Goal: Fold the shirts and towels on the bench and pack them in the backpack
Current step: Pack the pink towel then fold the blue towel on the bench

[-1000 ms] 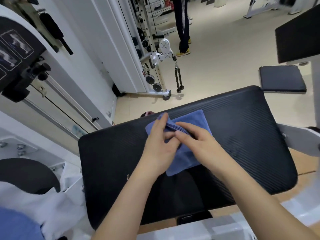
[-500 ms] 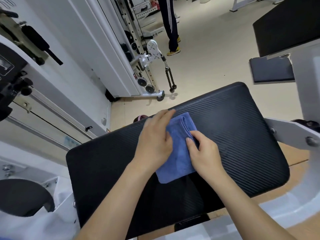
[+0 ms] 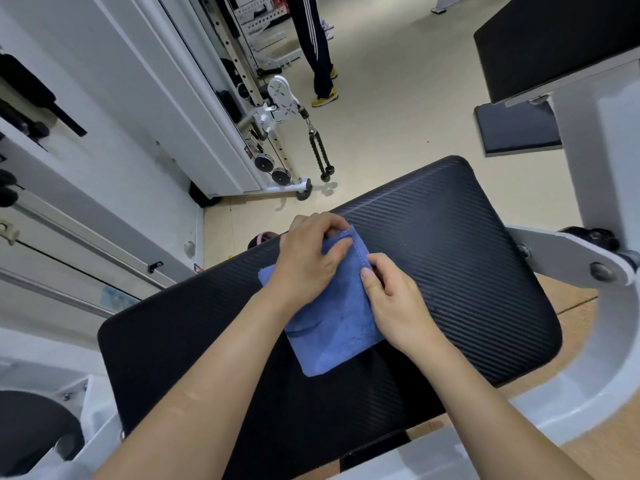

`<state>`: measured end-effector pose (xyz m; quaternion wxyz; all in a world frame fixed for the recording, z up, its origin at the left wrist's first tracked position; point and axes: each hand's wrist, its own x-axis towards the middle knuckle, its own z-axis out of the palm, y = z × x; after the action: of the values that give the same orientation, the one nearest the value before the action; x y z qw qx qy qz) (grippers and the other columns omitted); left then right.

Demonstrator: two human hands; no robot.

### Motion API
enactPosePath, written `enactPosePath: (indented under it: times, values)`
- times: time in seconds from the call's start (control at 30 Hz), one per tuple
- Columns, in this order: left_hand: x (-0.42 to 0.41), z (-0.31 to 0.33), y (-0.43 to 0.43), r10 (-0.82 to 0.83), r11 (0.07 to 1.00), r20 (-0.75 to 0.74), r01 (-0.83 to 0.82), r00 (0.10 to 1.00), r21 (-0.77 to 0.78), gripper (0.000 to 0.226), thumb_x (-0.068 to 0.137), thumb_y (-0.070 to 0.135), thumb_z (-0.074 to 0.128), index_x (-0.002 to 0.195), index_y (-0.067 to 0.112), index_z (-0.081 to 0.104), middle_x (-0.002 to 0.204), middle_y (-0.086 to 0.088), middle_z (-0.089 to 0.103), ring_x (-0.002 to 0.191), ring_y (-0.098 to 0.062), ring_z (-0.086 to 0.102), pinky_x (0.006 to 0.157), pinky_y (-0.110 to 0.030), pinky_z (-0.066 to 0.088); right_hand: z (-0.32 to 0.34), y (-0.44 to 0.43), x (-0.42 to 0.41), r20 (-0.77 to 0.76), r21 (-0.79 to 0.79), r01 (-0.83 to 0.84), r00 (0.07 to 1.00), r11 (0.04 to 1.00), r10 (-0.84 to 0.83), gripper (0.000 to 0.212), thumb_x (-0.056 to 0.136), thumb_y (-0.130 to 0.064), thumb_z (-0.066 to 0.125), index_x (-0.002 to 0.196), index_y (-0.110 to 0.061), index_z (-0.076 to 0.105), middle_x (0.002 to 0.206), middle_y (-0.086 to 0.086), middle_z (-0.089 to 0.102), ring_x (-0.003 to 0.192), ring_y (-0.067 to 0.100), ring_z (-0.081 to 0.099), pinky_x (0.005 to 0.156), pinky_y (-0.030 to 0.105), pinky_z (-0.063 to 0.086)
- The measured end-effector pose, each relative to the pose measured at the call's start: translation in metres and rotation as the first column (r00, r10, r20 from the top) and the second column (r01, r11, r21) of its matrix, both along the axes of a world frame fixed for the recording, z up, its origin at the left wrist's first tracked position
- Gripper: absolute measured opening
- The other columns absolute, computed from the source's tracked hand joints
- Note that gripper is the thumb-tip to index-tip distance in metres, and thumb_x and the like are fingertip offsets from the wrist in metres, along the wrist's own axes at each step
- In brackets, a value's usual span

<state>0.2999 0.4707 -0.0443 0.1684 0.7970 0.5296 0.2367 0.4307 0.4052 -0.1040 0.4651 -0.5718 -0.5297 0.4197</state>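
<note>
Forearms come in from the bottom edge, and just past them lies the towel [image 3: 332, 327], a blue folded pad flat on the middle of the desk [image 3: 450, 244]. My right hand [image 3: 394, 306] is curled on the right hem, thumb on top, pinching it. My left hand [image 3: 308, 261] covers the far left part, fingers bent round the far corner with the thumb on the cloth. Both are clamped on the towel.

I judge this to be squaring up the last fold. To do it well I'd line the hemmed edges up under the right thumb, pin the far corner with the left, then smooth toward the near corner; one crease shows beside the left wrist. A tight, even pad should pack better.

Past the desk's far edge something pink [image 3: 259, 239] peeks up; I cannot tell what it is. No backpack shows. Farther off stand a cable machine [image 3: 277, 109] and a person's legs [image 3: 315, 46].
</note>
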Motion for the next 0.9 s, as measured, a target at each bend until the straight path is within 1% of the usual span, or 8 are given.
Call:
enactPosePath:
  times: [0.13,0.27,0.37,0.47,0.53,0.63,0.77,0.9]
  values:
    - [0.004,-0.015,0.001,0.009,0.989,-0.064,0.000,0.998,0.145,0.010,0.092,0.025,0.056,0.102,0.022,0.057,0.094,0.016,0.052,0.095,-0.011,0.044,0.090,-0.038,0.037,-0.003,-0.001,-0.002,0.033,0.009,0.061,0.998,0.998,-0.061,0.019,0.097,-0.027,0.052,0.113,-0.021,0.060,0.085,-0.002,0.068,0.078,0.013,0.063,0.075,0.036,0.052]
    - [0.007,-0.028,0.001,0.059,0.968,-0.189,-0.010,0.980,0.250,0.012,0.094,0.026,0.053,0.104,0.021,0.057,0.097,0.011,0.051,0.095,-0.011,0.042,0.085,-0.024,0.023,-0.004,-0.010,-0.004,0.163,0.091,0.132,0.976,0.987,-0.146,0.033,0.096,-0.027,0.054,0.129,-0.022,0.054,0.110,-0.009,0.064,0.096,0.008,0.059,0.083,0.022,0.044]
    - [0.007,-0.034,0.004,0.088,0.935,-0.229,-0.001,0.969,0.354,0.014,0.093,0.029,0.050,0.103,0.022,0.055,0.096,0.006,0.055,0.091,-0.012,0.041,0.082,-0.026,0.025,-0.004,-0.015,-0.008,0.296,0.126,0.169,0.934,0.978,-0.199,0.037,0.095,-0.024,0.055,0.132,-0.021,0.052,0.111,-0.004,0.058,0.091,0.016,0.059,0.078,0.032,0.049]
    - [0.009,-0.041,0.006,0.129,0.904,-0.277,0.003,0.952,0.428,0.014,0.092,0.031,0.047,0.101,0.022,0.052,0.094,0.003,0.056,0.087,-0.019,0.046,0.078,-0.034,0.034,-0.011,-0.016,-0.009,0.490,0.336,0.216,0.792,0.917,-0.366,0.032,0.086,-0.010,0.066,0.118,-0.011,0.060,0.102,0.006,0.056,0.081,0.025,0.058,0.065,0.043,0.052]
    - [0.011,-0.044,0.006,0.157,0.893,-0.308,-0.002,0.938,0.451,0.016,0.090,0.032,0.046,0.099,0.021,0.052,0.092,0.001,0.055,0.084,-0.023,0.049,0.074,-0.038,0.038,-0.016,-0.019,-0.013,0.501,0.480,0.173,0.751,0.860,-0.431,0.036,0.080,0.001,0.069,0.114,-0.007,0.062,0.106,0.009,0.056,0.090,0.025,0.054,0.073,0.042,0.051]
    - [0.014,-0.043,0.008,0.194,0.897,-0.316,-0.037,0.929,0.441,0.020,0.090,0.036,0.045,0.101,0.021,0.053,0.092,0.001,0.055,0.085,-0.022,0.049,0.076,-0.036,0.037,-0.024,-0.022,-0.022,0.483,0.541,-0.001,0.819,0.841,-0.309,0.038,0.087,-0.003,0.061,0.124,0.000,0.057,0.128,0.014,0.057,0.117,0.024,0.053,0.094,0.039,0.050]
    - [0.012,-0.037,0.008,0.123,0.953,-0.225,-0.052,0.967,0.300,0.025,0.094,0.037,0.048,0.113,0.022,0.054,0.101,0.007,0.056,0.093,-0.017,0.048,0.085,-0.029,0.031,-0.048,-0.021,-0.021,0.600,0.492,-0.166,0.776,0.855,-0.194,0.053,0.097,-0.014,0.046,0.146,0.001,0.033,0.154,0.014,0.031,0.143,0.025,0.032,0.114,0.041,0.035]
    - [0.003,-0.015,0.008,0.056,0.990,0.111,-0.070,0.992,0.122,0.022,0.094,0.023,0.050,0.113,0.016,0.057,0.092,0.007,0.055,0.089,-0.016,0.050,0.085,-0.039,0.043,-0.051,-0.020,-0.017,0.641,0.459,-0.203,0.750,0.865,-0.164,0.053,0.099,-0.020,0.042,0.148,-0.001,0.032,0.157,0.014,0.027,0.146,0.024,0.026,0.115,0.041,0.032]
